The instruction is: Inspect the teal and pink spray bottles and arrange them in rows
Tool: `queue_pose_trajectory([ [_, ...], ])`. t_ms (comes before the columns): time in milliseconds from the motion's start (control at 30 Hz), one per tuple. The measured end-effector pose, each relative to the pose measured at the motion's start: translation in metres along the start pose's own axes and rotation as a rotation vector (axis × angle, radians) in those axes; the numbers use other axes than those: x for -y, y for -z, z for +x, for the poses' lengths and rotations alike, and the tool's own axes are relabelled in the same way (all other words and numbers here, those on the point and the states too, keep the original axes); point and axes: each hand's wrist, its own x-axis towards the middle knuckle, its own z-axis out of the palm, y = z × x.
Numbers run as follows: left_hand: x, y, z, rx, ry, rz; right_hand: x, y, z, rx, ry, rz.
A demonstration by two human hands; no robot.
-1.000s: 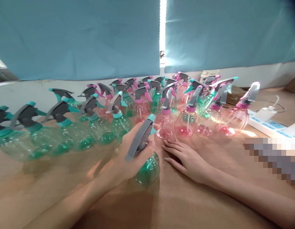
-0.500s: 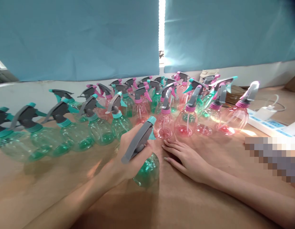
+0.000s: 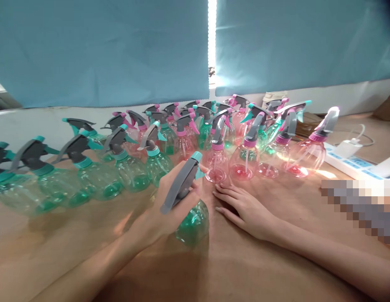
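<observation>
My left hand [image 3: 172, 201] is wrapped round the neck of a green spray bottle [image 3: 193, 224], whose grey and turquoise trigger head shows above the fingers. The bottle is upright at the front, its base at or close to the table top; whether it touches cannot be told. My right hand [image 3: 245, 207] lies flat on the table with fingers stretched out, holding nothing. Just beyond its fingertips stands a pink spray bottle [image 3: 216, 163]. Another pink spray bottle [image 3: 244, 161] is to the right of that one. Behind my left hand stands a green spray bottle [image 3: 158, 165].
Several green spray bottles [image 3: 100, 180] form a row on the left, with mixed pink and green ones behind. A white power strip [image 3: 349, 161] with a plugged-in charger [image 3: 350, 147] lies at right. Blue blinds [image 3: 103, 50] hang at the back. A pixelated patch covers the right edge.
The view has shifted very slightly. Both hands keep the same pose, the left still round the green spray bottle and the right still flat on the table.
</observation>
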Motion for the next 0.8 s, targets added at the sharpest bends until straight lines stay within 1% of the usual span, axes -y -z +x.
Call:
queue_pose_trajectory([
  [100, -0.0013, -0.0020, 0.0013, 0.005, -0.053, 0.007, -0.0004, -0.0003, 0.0001, 0.001, -0.002, 0.002],
  [300, -0.0017, -0.0035, -0.0003, 0.055, -0.042, 0.019, -0.0011, -0.0012, 0.0002, -0.018, 0.003, 0.018],
  [533, -0.0013, -0.0036, -0.0003, 0.076, -0.060, -0.029, -0.0026, -0.0027, -0.0007, -0.045, 0.016, 0.059],
  [700, -0.0064, -0.0062, -0.0029, -0.007, -0.024, 0.011, -0.0016, -0.0019, -0.0004, -0.076, 0.020, 0.079],
  [800, -0.0073, -0.0060, -0.0033, -0.015, -0.015, 0.023, -0.0008, -0.0009, -0.0002, -0.059, 0.018, 0.057],
])
